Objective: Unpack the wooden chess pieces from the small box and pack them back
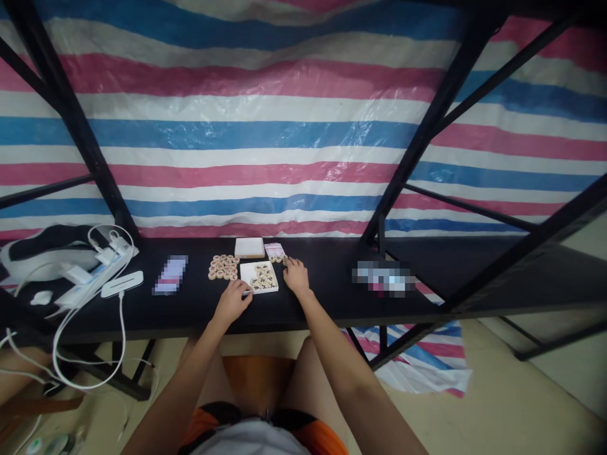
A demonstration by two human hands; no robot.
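Observation:
A shallow white box (246, 273) lies on the dark table, with round Chinese chess pieces with black characters (264, 278) inside, mostly towards its right side. My left hand (232, 302) is closed at the box's near left corner, thumb and fingers on the rim. Red-marked Chinese chess pieces (224, 266) form a cluster left of the box. Beyond the box's far right corner, a few pieces (275, 258) sit by a pinkish paper (274, 248). My right hand (296, 277) is beside them, fingers curled, with a piece at the fingertips.
Another white box part (249, 247) stands behind the pieces. A blurred phone-like item (171, 275) is to the left, near a power strip and white cables (90, 281). A pixelated object (383, 278) lies right. Black metal posts (408, 158) frame the striped sheet.

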